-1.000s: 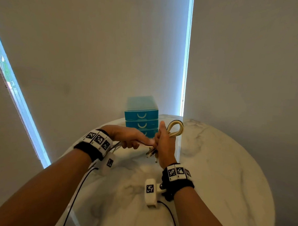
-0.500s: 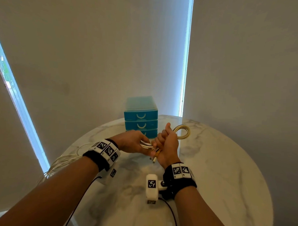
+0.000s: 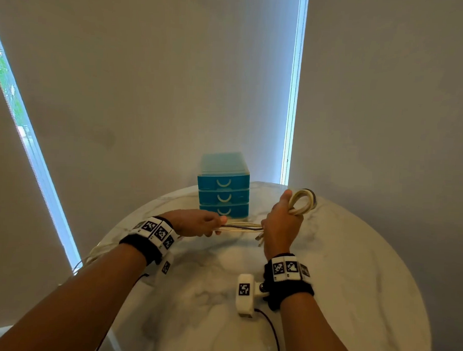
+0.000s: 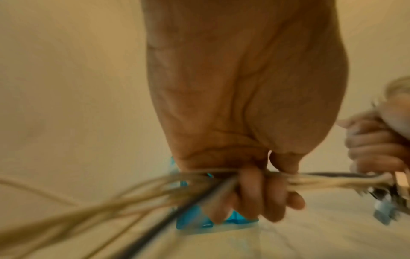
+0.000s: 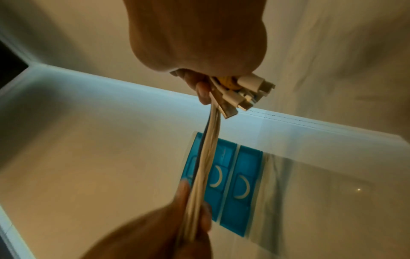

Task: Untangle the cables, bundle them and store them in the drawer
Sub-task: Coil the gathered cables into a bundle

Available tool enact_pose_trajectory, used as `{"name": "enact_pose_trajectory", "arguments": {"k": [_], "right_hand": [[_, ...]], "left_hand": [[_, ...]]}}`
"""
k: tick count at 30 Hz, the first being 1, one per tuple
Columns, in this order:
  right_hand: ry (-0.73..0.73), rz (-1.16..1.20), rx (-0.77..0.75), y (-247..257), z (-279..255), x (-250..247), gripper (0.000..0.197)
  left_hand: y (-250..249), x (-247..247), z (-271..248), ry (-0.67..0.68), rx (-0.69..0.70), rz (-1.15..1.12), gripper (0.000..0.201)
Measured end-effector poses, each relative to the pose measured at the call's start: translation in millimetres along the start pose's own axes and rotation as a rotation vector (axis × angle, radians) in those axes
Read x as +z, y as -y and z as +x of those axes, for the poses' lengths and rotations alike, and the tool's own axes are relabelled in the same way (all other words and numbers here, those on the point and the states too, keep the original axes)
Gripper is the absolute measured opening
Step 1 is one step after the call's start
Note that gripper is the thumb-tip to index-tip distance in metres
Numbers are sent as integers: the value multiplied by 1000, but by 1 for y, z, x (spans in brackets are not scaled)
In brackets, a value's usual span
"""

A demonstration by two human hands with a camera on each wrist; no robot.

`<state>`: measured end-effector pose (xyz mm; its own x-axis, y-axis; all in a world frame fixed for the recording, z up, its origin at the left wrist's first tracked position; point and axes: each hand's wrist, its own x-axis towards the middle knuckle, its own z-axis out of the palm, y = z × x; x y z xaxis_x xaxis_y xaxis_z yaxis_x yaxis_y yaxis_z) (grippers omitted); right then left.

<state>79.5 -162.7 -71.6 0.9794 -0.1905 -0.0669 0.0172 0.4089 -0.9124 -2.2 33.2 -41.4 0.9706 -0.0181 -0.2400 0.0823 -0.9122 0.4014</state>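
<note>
— Above the tabletop (image 3: 353, 273), how do the cables (image 3: 245, 226) run?

— Level, left to right between both hands, a straight run of pale strands with one dark one. Their far end loops up past the right thumb; plug ends poke out under that fist.

— And the drawer unit (image 3: 223, 193)?

— Blue, three drawers, all closed — contents hidden. It stands just behind the cables.

— The hands?

— The left hand (image 3: 196, 223) has its fingers curled round the strands; the right hand (image 3: 282, 225) is fisted tight on the looped bundle. Slack trails off the tabletop's left edge.
</note>
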Motion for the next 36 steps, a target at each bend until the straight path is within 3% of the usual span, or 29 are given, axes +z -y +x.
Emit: {"name": "enact_pose_trajectory", "arguments": {"k": [3, 7, 9, 11, 13, 15, 16, 18, 19, 22, 26, 31, 36], "right_hand": [[-17, 69, 83, 9, 8, -12, 47], [7, 75, 96, 12, -1, -9, 45], [48, 53, 60, 10, -8, -2, 48], [77, 19, 30, 6, -13, 4, 53], [114, -15, -14, 0, -17, 9, 56], [147, -51, -57, 0, -21, 11, 56], [155, -54, -68, 1, -21, 10, 55], [151, -23, -65, 4, -16, 5, 55], [131, -12, -53, 4, -12, 2, 55], [58, -73, -57, 7, -6, -2, 58], [36, -129, -77, 8, -9, 5, 51], [-25, -236, -132, -7, -7, 10, 61], [-23, -254, -110, -3, -6, 5, 56]], "left_hand": [[24, -8, -10, 88, 53, 95, 20], [35, -13, -21, 80, 26, 99, 25], [21, -10, -22, 32, 39, -20, 39], [-9, -7, -23, -5, 58, -124, 72], [-42, -1, -19, 11, 93, -33, 87], [-62, 11, -13, 63, 155, 96, 77], [-62, 18, -8, 98, 179, 109, 63], [-50, 30, -1, 124, 170, 18, 29], [-45, 31, 0, 137, 144, -89, 25], [-36, 20, -7, 211, 45, -277, 42], [-17, -2, -20, 274, -22, -363, 47], [-10, -13, -24, 284, -211, -254, 61], [19, -23, -34, 356, -63, -426, 26]]}}
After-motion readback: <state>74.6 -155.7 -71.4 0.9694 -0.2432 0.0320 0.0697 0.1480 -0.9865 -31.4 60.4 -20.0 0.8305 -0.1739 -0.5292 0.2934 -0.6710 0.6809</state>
